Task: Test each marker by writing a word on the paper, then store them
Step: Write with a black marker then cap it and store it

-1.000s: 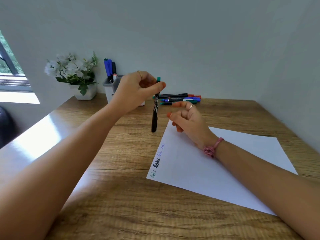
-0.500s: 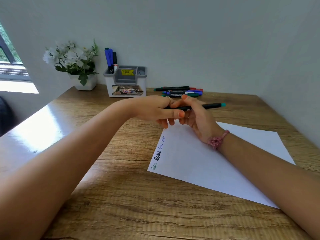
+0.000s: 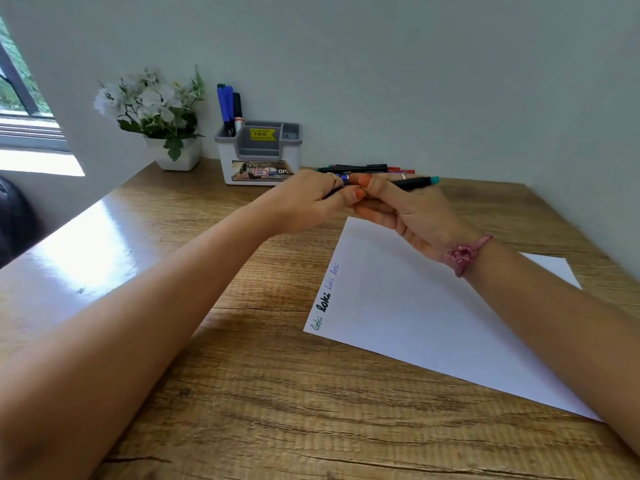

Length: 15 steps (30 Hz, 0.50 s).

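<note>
Two hands meet over the far end of the paper (image 3: 433,327), both on one black marker (image 3: 412,183) with a teal end. Marker's long axis runs nearly level, left to right across the view; the teal end points right, past the right hand (image 3: 405,211). Opposite end is buried between the hands, so which end carries the cap cannot be told.

Right hand: fingers and thumb curled round the middle of the barrel, marker lying across the top of the hand. Left hand (image 3: 311,202): thumb and fingers pinched at the marker's left end, just touching the right hand's fingertips. Judgement: a pull apart along the barrel axis, likely uncapping, with the right hand as anchor.

Paper carries four words down its left edge. Untested markers (image 3: 367,168) lie in a row beyond the hands, near the wall. Organizer (image 3: 259,154) stands left of that row, upright markers in its left compartment.
</note>
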{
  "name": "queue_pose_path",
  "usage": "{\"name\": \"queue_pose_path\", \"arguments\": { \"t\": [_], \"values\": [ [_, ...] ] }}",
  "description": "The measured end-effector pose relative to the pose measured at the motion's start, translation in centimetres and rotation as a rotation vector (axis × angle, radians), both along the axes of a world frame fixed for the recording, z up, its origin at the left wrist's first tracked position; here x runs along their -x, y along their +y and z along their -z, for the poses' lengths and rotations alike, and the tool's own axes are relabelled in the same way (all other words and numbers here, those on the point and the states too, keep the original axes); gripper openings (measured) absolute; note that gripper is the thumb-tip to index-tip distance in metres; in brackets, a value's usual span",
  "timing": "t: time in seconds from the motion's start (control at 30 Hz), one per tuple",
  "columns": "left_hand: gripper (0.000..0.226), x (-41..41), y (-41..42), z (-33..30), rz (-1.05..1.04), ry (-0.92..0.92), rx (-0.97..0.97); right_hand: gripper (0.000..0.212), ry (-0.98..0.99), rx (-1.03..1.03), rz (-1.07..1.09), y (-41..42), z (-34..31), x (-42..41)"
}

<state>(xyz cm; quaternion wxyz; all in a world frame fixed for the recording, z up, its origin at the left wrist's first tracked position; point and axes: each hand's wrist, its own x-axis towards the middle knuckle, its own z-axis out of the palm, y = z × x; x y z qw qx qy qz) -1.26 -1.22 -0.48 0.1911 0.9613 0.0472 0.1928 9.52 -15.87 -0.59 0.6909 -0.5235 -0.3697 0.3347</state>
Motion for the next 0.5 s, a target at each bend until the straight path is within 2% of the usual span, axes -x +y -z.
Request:
{"name": "queue_pose_path", "arguments": {
  "t": [0.17, 0.3, 0.5],
  "values": [
    [0.058, 0.1, -0.3, 0.3, -0.037, -0.047, -0.026, 0.035, 0.049, 0.003, -0.043, -0.3, 0.0, 0.1],
    [0.067, -0.1, -0.8, 0.5, -0.098, -0.078, -0.069, 0.033, 0.053, 0.015, -0.093, -0.5, 0.3, -0.2],
    [0.065, 0.2, -0.4, 0.8, -0.225, -0.011, -0.015, 0.023, -0.014, 0.047, -0.146, -1.1, 0.0, -0.7]
  ]
}}
